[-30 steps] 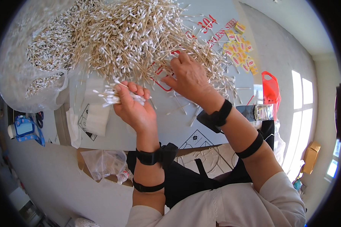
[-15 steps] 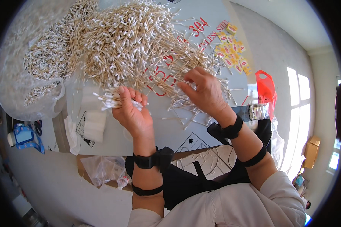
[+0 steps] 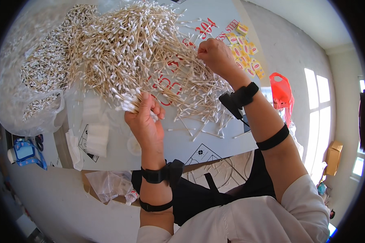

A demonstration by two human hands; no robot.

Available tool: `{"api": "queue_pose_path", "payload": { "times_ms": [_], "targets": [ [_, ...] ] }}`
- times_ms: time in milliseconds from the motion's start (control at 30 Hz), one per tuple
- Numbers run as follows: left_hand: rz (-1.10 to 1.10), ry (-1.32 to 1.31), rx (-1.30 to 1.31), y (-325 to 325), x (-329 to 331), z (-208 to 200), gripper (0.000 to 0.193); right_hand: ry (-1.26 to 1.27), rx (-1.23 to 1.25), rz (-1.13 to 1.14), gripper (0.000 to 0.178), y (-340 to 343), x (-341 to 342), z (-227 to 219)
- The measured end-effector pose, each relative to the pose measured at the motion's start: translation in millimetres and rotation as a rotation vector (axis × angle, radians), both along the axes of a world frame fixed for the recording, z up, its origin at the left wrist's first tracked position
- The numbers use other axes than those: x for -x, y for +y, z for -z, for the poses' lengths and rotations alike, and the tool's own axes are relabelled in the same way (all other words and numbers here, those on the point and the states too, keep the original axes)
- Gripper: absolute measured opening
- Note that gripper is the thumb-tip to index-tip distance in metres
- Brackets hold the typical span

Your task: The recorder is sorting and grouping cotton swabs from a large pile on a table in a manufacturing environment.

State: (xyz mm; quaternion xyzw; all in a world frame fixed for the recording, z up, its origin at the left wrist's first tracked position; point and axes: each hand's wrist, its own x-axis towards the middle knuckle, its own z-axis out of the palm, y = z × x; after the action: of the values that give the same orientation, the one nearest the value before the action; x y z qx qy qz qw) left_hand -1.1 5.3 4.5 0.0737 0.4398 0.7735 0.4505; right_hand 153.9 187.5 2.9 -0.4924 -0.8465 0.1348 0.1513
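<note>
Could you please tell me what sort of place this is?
Probably a simple workroom, though I cannot be sure: a grey table bears a large heap of cotton swabs, with a clear plastic bag of more swabs beside it and scattered yellow packets.

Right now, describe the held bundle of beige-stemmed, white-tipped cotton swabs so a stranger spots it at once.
On the flat grey tabletop, find the big heap of beige-and-white cotton swabs. At the heap's near edge is the person's bare left hand, closed around the small bundle. Unlike the loose, scattered swabs, this bundle is gripped together, white tips clustered.
</note>
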Motion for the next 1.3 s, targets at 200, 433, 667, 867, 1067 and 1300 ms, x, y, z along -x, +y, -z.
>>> {"api": "queue_pose_path", "payload": {
  "times_ms": [200, 433, 667, 867, 1067, 1300],
  "targets": [
    [0.067, -0.024, 0.000, -2, 0, 0, 0.013, 0.538, 0.099, 0.112, 0.013, 0, -5, -15],
    [0.172, -0.025, 0.023, 0, -7, -1, 0.014, 0.042, -0.089, -0.011, 0.012, -1, 1, 4],
    [0.213, -0.011, -0.032, 0, -6, 7, 0.018, 0.855, 0.190, -0.089, 0.013, -7, 1, -48],
    [0.064, 0.271, -0.015, 9, -22, -2, 0.021, 0.858, 0.594, -0.142, 0.012, -68, 17, -58],
    [0.325, 0.082, 0.017, 2, -17, 8, 0.017, 0.882, 0.315, -0.070, 0.005, -129, 35, -24],
    [0.275, -0.090, 0.046, 1, -5, 2, 0.021, 0.501, 0.188, 0.195, 0.009, -101, -23, -13]
  ]
}}
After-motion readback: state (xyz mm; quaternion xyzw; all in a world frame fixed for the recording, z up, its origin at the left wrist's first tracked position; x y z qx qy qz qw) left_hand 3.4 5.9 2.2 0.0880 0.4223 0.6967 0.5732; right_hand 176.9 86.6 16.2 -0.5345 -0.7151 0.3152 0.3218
